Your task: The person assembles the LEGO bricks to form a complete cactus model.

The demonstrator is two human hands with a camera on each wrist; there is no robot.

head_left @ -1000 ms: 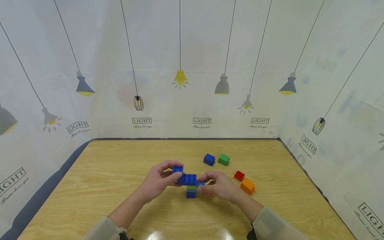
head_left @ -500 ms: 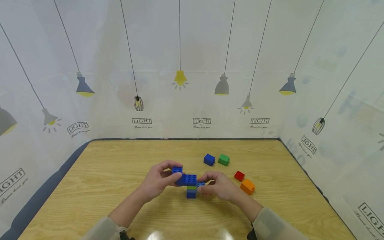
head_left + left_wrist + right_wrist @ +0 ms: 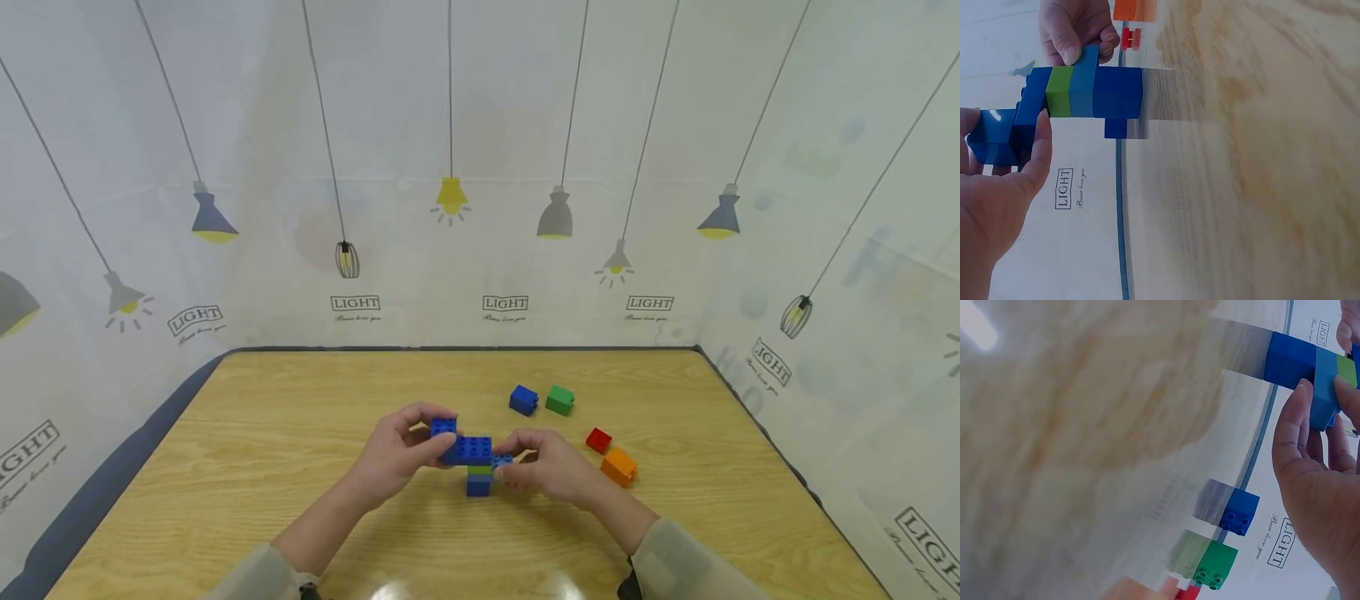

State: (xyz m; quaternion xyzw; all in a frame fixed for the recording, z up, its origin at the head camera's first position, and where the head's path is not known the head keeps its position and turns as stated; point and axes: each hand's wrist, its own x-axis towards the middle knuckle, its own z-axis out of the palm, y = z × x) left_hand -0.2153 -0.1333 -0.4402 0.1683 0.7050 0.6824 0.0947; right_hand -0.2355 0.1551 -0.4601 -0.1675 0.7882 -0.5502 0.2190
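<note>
A small tower of toy building blocks stands on the table between the two hands. In the left wrist view its dark blue base block (image 3: 1117,92) carries a light blue brick (image 3: 1083,90), a lime green brick (image 3: 1059,92) and a long dark blue brick (image 3: 1032,94). The long brick juts out to the left, with a smaller dark blue block (image 3: 443,427) on its end. My left hand (image 3: 397,450) grips that smaller block, thumb in front. On the other side, my right hand (image 3: 547,465) pinches the protruding end of the light blue brick between thumb and fingers.
Loose on the table (image 3: 285,433), behind and right of the tower, lie a blue block (image 3: 523,400), a green block (image 3: 560,400), a small red brick (image 3: 598,440) and an orange block (image 3: 619,467). A lamp-printed cloth (image 3: 480,250) surrounds the table's far and side edges.
</note>
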